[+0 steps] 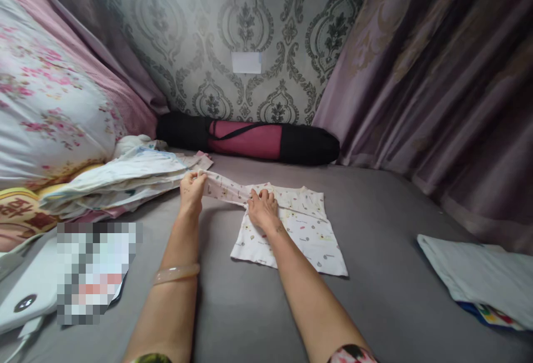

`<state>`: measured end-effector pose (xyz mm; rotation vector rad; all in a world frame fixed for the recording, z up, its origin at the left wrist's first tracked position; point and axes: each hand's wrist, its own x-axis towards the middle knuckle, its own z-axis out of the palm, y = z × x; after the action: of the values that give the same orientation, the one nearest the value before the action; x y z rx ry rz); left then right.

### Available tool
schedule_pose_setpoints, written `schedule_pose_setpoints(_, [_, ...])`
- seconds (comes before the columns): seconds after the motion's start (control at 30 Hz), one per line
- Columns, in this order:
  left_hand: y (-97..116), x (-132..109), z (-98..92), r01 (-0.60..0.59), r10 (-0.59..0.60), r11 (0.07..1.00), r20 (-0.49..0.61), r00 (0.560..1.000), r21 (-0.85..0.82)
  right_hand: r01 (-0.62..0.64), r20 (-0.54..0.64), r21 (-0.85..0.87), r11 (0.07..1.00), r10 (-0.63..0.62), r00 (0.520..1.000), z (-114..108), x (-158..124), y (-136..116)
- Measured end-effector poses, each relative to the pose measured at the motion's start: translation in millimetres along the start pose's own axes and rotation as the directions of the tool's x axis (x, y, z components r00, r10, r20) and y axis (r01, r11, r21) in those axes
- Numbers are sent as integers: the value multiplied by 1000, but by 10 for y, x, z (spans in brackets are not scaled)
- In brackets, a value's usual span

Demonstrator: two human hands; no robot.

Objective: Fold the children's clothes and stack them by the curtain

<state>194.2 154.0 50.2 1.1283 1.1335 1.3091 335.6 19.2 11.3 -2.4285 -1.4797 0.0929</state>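
A small white long-sleeved top [300, 235] with little printed figures lies on the grey bed sheet. Its left sleeve [225, 186] is stretched out sideways and raised off the sheet, its end pinched in my left hand [192, 192]. My right hand [263, 208] rests on the top near where that sleeve joins the body, its fingers apart and pressing on the cloth. On the right side the fabric lies folded over, with a crease running across the upper part. A pale bangle [176, 273] sits on my left forearm.
A pile of light clothes [137, 177] lies left, beside a floral pillow [54, 96]. Nearer are a white power bank [29, 280] with a cable and a blurred-out device [97, 268]. A black and red roll bag [245, 140] lies along the wall; folded cloth [478, 274] is at right.
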Motion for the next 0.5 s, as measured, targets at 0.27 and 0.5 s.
schedule_pose_setpoints(0.27, [-5, 28, -46, 158, -150, 982, 85, 985, -102, -41, 342, -126, 991, 82, 936, -242, 381, -173])
schedule_pose_setpoints(0.5, [44, 29, 0, 237, -202, 941, 164, 966, -240, -32, 343, -64, 997, 53, 938, -273, 503, -121])
